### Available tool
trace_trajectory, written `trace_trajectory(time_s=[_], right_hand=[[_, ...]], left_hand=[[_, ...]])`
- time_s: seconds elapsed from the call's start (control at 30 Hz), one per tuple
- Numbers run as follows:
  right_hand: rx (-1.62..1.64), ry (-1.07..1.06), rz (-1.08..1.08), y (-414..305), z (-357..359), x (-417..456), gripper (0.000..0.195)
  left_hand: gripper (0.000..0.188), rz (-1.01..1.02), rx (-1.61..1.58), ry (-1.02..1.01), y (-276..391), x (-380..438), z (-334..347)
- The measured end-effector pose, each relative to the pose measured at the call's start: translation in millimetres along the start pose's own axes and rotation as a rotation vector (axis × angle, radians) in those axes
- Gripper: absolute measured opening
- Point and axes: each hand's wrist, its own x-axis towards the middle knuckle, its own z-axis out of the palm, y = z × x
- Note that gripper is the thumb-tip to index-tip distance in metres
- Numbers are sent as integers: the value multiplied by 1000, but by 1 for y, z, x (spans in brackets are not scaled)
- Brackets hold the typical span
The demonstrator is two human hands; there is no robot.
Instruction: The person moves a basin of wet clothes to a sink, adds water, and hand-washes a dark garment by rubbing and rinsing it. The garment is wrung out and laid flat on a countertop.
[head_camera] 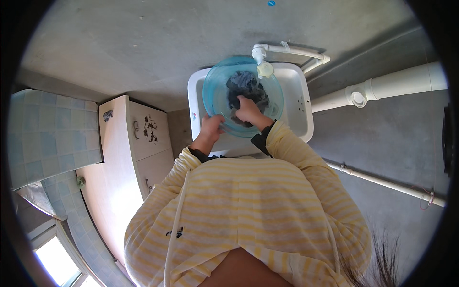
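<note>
A translucent blue plastic basin (214,89) rests in a white ceramic sink (304,122), under a white plastic tap (264,69). Dark grey wet-looking cloth (245,84) lies bunched in the basin. My left hand (213,125) grips the basin's near-left rim, thumb towards the inside. My right hand (248,110) reaches into the basin and presses on the cloth with bent fingers; the fingertips are partly hidden, so whether they pinch the fabric does not show.
White pipes (294,50) run from the tap along the grey wall. A thick white drain pipe (398,84) is at the right, with a thinner pipe (383,183) below. A pale wooden cabinet (150,125) stands left of the sink, beside a blue-tiled surface (57,132).
</note>
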Motion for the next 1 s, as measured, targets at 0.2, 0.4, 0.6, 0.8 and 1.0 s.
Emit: trace_trajectory(time_s=[0.2, 0.4, 0.6, 0.8, 1.0], right_hand=[[143, -208, -177, 11, -29, -8, 53], [-249, 121, 140, 48, -68, 15, 76], [345, -153, 520, 39, -60, 19, 107], [930, -302, 666, 59, -25, 26, 29], [974, 201, 611, 54, -58, 31, 31]], left_hand=[[27, -21, -81, -8, -6, 7, -1], [25, -42, -108, 16, -8, 5, 3], [23, -22, -58, 59, -6, 4, 17], [32, -20, -40, -4, 12, -11, 26], [22, -94, -77, -34, -2, 14, 10]])
